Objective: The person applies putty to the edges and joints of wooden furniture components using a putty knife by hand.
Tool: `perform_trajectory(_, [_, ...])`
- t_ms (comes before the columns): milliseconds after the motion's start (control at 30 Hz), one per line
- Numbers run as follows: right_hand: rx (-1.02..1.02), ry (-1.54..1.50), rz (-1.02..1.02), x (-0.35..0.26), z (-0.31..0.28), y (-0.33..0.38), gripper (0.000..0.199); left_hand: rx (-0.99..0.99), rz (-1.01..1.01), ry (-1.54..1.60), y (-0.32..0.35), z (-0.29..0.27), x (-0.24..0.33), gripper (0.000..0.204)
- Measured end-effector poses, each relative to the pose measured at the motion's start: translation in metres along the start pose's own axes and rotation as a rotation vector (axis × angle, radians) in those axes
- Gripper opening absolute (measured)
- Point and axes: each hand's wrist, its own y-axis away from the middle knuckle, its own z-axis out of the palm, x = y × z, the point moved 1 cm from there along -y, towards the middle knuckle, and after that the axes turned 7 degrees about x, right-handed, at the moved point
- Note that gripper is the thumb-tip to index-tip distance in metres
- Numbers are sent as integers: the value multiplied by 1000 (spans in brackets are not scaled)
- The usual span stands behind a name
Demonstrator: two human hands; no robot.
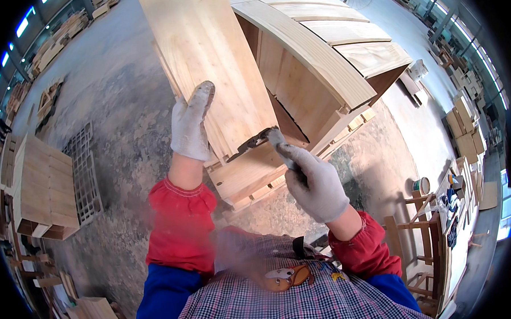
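A long pale wooden panel leans against an unfinished wooden cabinet, covering part of its open side. My left hand, in a white glove, grips the panel's left edge, its thumb along the face and the other fingers hidden behind. My right hand, also gloved, is closed around a small hand tool with a flat grey end; its exact kind is not clear. That end touches a dark, curved mark or gap at the panel's lower edge.
Slats beneath the cabinet raise it off the stained concrete floor. To the left stand another wooden cabinet and a grey plastic pallet. A cluttered workbench with a round tub is at the right.
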Motion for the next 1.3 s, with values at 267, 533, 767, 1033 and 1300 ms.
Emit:
perform_trajectory(267, [43,-20,-10,13,-4,-1,41,103,-12,-18,0,1,0,40])
perform_trajectory(533, [26,-154,87,32,1,0,39,68,-19,15,-5,-2,-3,43])
perform_trajectory(767, [64,-132,22,42,10,6,40,42,11,16,-4,3,1,44])
perform_trajectory(1033, [11,-37,-12,23,11,6,42,8,39,-13,-8,-7,-3,40])
perform_trajectory(1300, [-161,-28,-153,-32,22,14,49,-4,40,-27,-6,0,1,39])
